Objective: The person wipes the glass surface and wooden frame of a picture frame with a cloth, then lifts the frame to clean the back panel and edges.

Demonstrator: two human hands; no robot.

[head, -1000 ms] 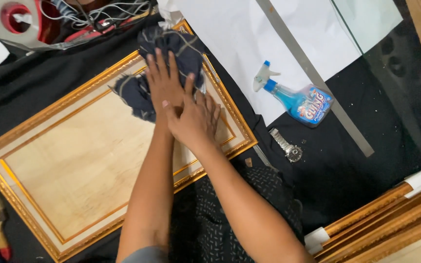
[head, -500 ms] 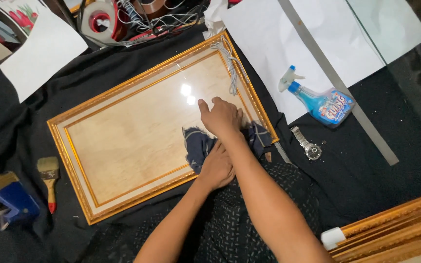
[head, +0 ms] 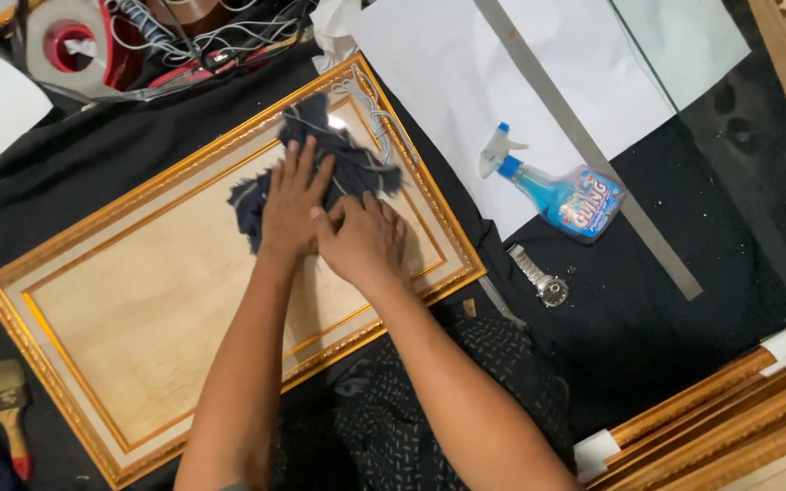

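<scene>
Cloth: a dark blue rag (head: 320,173) lies bunched on the glazed panel of the gold picture frame (head: 184,173), toward its upper right corner.
Left hand: the left hand (head: 291,205) presses flat on the rag, fingers spread wide and pointing up the frame.
Right hand: the right hand (head: 363,241) lies just beside it, fingers loosely spread over the rag's lower edge and the glass, gripping nothing firmly as far as I can tell.
Frame: it lies flat and slantwise on a black cloth-covered table (head: 684,345).
Progress: wiping looks mid-way; the rag covers only the upper right part, and whether the rest of the glass is already clean is hard to judge from this view.
Nearby: a blue spray bottle (head: 557,186) lies on its side on white paper (head: 448,64), with a wristwatch (head: 543,280) near it, both well apart from the hands; a paintbrush (head: 6,409) lies by the frame's lower left.
</scene>
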